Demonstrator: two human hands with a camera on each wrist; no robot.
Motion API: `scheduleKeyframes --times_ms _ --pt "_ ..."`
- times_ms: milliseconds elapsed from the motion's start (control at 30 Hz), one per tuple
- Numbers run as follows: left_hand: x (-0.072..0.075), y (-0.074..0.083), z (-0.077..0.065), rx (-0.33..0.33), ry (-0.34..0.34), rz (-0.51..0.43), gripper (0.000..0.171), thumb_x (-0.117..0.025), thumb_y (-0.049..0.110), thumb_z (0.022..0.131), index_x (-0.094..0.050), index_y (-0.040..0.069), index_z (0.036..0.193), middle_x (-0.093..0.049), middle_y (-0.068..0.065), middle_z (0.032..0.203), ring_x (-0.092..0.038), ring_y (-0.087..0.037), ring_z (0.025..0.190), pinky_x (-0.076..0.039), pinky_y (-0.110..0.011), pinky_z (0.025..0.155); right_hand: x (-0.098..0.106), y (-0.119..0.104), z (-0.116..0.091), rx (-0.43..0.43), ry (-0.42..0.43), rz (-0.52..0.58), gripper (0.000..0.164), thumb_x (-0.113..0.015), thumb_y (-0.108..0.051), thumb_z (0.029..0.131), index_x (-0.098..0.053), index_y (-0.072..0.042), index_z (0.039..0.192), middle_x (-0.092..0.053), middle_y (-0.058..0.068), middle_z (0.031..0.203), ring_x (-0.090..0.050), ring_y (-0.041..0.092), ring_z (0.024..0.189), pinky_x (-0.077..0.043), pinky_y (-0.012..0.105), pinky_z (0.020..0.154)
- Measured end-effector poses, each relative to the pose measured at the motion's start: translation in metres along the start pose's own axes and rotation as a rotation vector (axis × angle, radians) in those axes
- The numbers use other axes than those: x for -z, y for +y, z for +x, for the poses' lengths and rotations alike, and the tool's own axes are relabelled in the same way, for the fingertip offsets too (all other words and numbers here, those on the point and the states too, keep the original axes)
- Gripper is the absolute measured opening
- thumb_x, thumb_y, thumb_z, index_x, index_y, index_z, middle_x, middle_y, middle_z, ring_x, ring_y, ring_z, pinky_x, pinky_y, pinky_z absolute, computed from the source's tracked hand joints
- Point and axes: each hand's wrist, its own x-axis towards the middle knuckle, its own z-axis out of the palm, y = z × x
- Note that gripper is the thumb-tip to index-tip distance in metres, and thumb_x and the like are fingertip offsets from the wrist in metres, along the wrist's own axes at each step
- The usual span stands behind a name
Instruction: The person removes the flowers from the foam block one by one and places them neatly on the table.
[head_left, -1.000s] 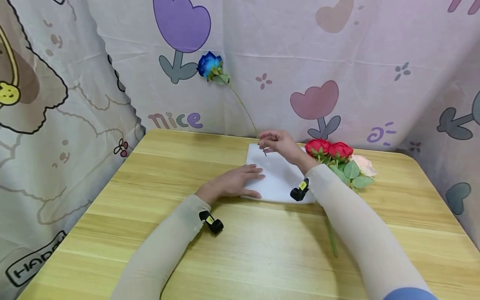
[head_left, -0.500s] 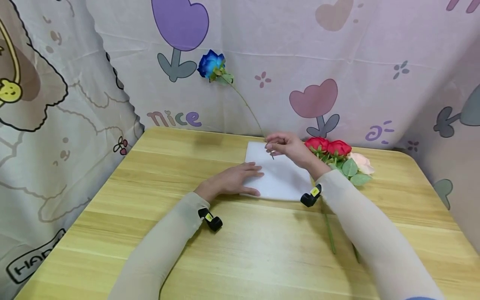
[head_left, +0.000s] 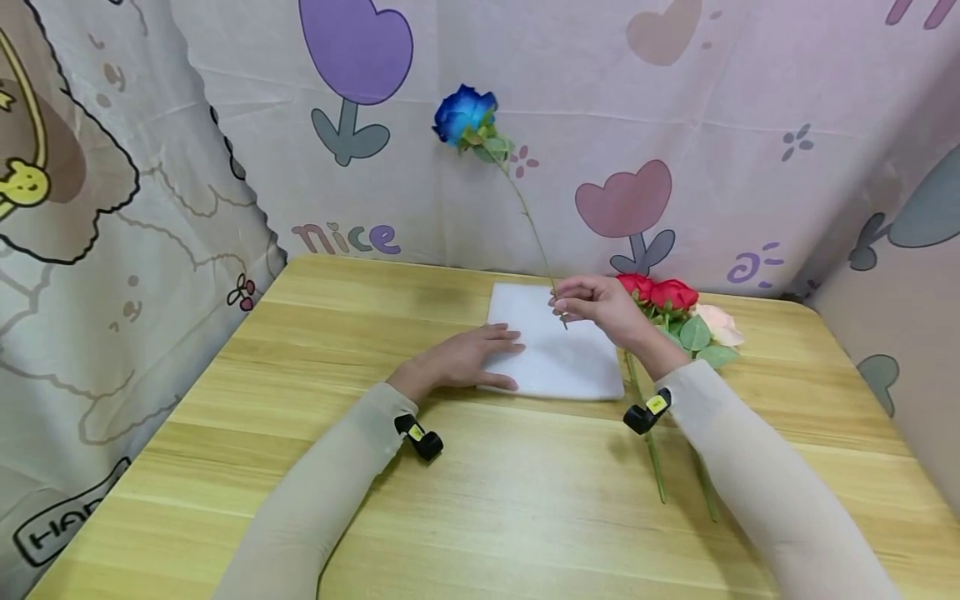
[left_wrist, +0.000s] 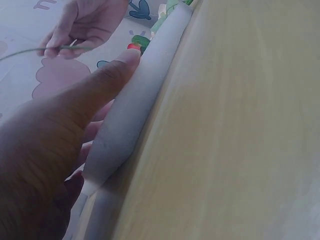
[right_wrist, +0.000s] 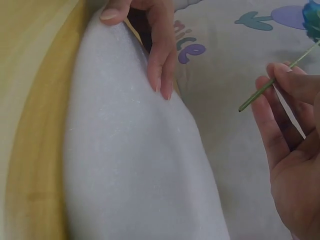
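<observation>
A blue artificial rose (head_left: pixel 467 117) stands in the air, tilted left, its thin green stem pinched near the lower end by my right hand (head_left: pixel 603 308). The cut stem end pokes out below the fingers, above a white foam slab (head_left: pixel 562 358). In the right wrist view the stem (right_wrist: pixel 257 96) sits between thumb and fingertips, apart from the slab. My left hand (head_left: pixel 468 357) rests on the slab's left side with fingers spread. The left wrist view shows its thumb (left_wrist: pixel 112 75) lying along the slab's near edge (left_wrist: pixel 137 100).
Two red roses (head_left: pixel 672 294) and a pale pink rose (head_left: pixel 718 325) lie on the wooden table (head_left: pixel 480 500) right of the slab, stems toward the front, partly behind my right forearm. A printed cloth backdrop (head_left: pixel 480 208) hangs along the table's back edge.
My right hand has moved right and slightly toward me, carrying the blue rose, whose bloom has shifted right and stands more upright. The left hand has stayed on the slab.
</observation>
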Motion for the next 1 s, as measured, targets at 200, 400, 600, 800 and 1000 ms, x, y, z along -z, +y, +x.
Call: scheduleKeyframes --times_ms 200,400,600,800,1000 --pt "0.000 -0.001 -0.001 -0.010 0.008 -0.003 0.080 -0.042 0.074 0.071 -0.035 0.029 0.137 -0.021 0.009 0.145 -0.009 -0.013 0.134 -0.015 -0.037 0.107 0.003 0.000 -0.013 0.007 0.052 0.049 0.032 -0.065 -0.004 0.079 -0.054 0.012 0.104 -0.065 0.012 0.090 -0.063 0.022 0.082 -0.051 0.036 0.073" --pt "-0.001 0.000 -0.003 -0.007 0.008 0.003 0.080 -0.042 0.074 0.071 -0.035 0.029 0.137 -0.021 0.011 0.145 -0.009 -0.012 0.134 -0.015 -0.035 0.107 0.009 -0.001 -0.027 0.050 0.097 0.078 0.028 -0.066 0.001 0.077 -0.055 0.012 0.101 -0.064 0.015 0.089 -0.063 0.025 0.081 -0.052 0.037 0.071" --pt "0.000 0.002 -0.005 -0.008 0.015 -0.001 0.080 -0.043 0.074 0.071 -0.035 0.029 0.137 -0.021 0.011 0.145 -0.010 -0.011 0.134 -0.015 -0.034 0.107 0.016 0.000 -0.043 0.094 0.144 0.038 0.025 -0.066 0.003 0.076 -0.058 0.008 0.099 -0.064 0.016 0.087 -0.062 0.030 0.079 -0.052 0.036 0.068" --pt "-0.001 0.001 -0.005 -0.016 0.016 0.006 0.079 -0.043 0.073 0.072 -0.033 0.029 0.137 -0.020 0.009 0.145 -0.008 -0.012 0.134 -0.015 -0.036 0.107 0.021 0.003 -0.057 0.118 0.167 0.023 0.029 -0.065 0.005 0.077 -0.053 0.013 0.102 -0.065 0.013 0.086 -0.062 0.030 0.077 -0.053 0.034 0.066" --pt "-0.003 0.001 -0.006 -0.019 0.012 0.012 0.079 -0.042 0.072 0.073 -0.033 0.029 0.138 -0.020 0.009 0.146 -0.008 -0.012 0.134 -0.015 -0.038 0.107 0.025 0.006 -0.072 0.158 0.203 0.038 0.024 -0.063 0.007 0.077 -0.054 0.012 0.098 -0.066 0.011 0.083 -0.063 0.023 0.073 -0.053 0.032 0.066"
